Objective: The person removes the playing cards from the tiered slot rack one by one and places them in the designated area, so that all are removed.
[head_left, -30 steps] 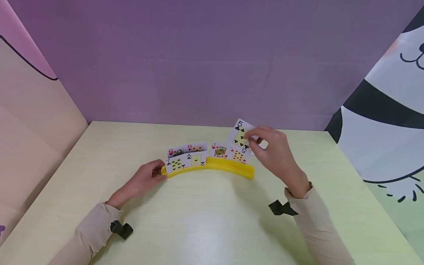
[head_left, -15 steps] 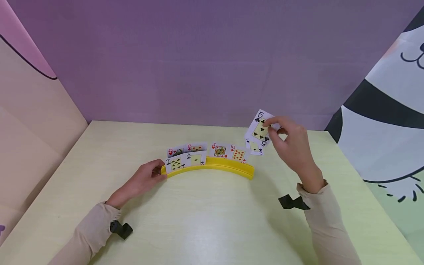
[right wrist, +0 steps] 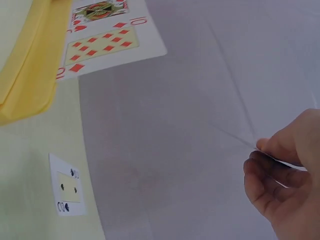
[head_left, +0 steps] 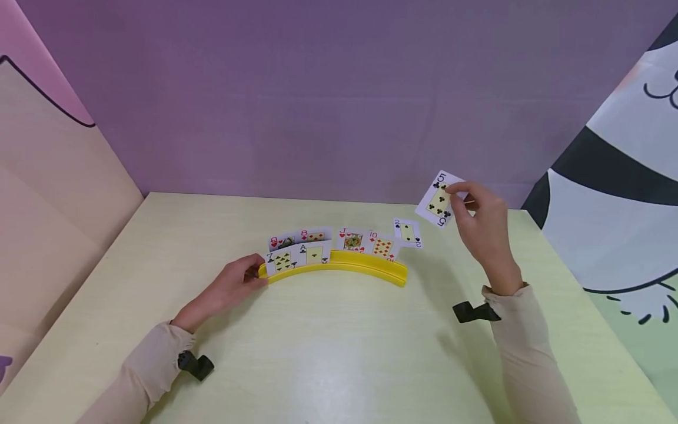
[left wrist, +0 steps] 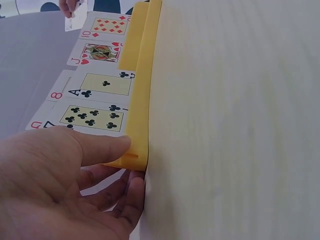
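My right hand (head_left: 484, 227) pinches a five of clubs (head_left: 435, 206) by its right side, raised above the table's back right. In the right wrist view that card shows edge-on between thumb and fingers. My left hand (head_left: 230, 287) grips the left end of a curved yellow card holder (head_left: 365, 265), thumb (left wrist: 107, 147) on the front and fingers below. Standing in its front slot are a seven of clubs (left wrist: 92, 118) and an ace of clubs (left wrist: 106, 84). Behind them are a red queen and a red eight (head_left: 312, 235), partly hidden. Further right stand a jack of hearts (head_left: 352, 240) and ten of diamonds (head_left: 382, 247).
A black two (head_left: 407, 232) lies face up on the table (head_left: 328, 347), just behind the holder's right end. A purple wall (head_left: 339, 106) rises along the table's back edge, with printed panels at both sides.
My right hand has carried the five of clubs right and away from the holder, uncovering the ten of diamonds and the black two. My left hand stays on the holder.
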The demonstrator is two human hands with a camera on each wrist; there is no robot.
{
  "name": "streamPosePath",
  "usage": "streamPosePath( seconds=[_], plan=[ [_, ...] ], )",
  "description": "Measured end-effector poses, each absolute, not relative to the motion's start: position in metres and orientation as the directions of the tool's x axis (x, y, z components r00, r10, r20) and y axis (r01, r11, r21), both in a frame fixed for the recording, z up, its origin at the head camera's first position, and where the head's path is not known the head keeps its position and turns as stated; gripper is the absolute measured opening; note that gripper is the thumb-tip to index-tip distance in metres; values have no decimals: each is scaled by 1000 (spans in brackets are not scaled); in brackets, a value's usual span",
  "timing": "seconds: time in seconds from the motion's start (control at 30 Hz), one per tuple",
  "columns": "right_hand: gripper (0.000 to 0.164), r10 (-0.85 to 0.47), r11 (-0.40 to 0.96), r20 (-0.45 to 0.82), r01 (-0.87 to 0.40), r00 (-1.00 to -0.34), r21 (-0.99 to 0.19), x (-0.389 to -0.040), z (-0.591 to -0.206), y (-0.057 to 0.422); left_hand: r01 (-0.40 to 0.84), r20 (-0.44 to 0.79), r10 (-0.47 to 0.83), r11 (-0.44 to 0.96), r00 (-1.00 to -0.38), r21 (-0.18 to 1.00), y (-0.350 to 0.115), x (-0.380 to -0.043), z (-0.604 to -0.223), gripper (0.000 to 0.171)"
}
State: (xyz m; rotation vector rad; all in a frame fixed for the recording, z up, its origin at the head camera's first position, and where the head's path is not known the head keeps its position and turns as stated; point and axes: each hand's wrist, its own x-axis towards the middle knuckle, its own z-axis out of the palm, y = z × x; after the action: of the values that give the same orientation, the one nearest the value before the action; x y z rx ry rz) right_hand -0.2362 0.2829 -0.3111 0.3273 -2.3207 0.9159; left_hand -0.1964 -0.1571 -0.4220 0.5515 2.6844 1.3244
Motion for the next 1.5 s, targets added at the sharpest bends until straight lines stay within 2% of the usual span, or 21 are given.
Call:
streamPosePath(
  seconds=[0.13, 0.3, 0.57, 0.77, 0.93, 1.13, 1.37, 1.5],
  plan=[
    [25, -5, 726, 605, -420, -796, -545, -244, -321, 285, 285, 77, 367, 556, -927, 781, -157, -197, -422, 20],
    [26, -35, 731, 621, -444, -783, -519, -252, -333, 289, 275, 65, 370, 551, -927, 788, -157, -197, -422, 21],
    [6, 2, 719, 627, -434, -779, -542, -264, -342, 299, 268, 60, 370, 540, -927, 798, -157, -196, -420, 22],
    [4, 19, 730, 578, -384, -816, -565, -275, -353, 311, 281, 72, 372, 548, -926, 788, -157, -196, -420, 22],
    [10, 29, 763, 517, -316, -855, -564, -282, -365, 320, 271, 64, 364, 555, -929, 787, -157, -197, -422, 21],
    [22, 16, 785, 379, -223, -925, -578, -288, -375, 329, 269, 61, 365, 553, -929, 789, -158, -199, -424, 20],
    [27, -36, 782, 302, -215, -953, -584, -295, -387, 335, 271, 66, 367, 544, -928, 794, -158, -200, -423, 19],
    [29, -68, 792, 217, -185, -974, -582, -297, -392, 340, 272, 67, 369, 539, -927, 797, -158, -199, -424, 18]
  ],
)
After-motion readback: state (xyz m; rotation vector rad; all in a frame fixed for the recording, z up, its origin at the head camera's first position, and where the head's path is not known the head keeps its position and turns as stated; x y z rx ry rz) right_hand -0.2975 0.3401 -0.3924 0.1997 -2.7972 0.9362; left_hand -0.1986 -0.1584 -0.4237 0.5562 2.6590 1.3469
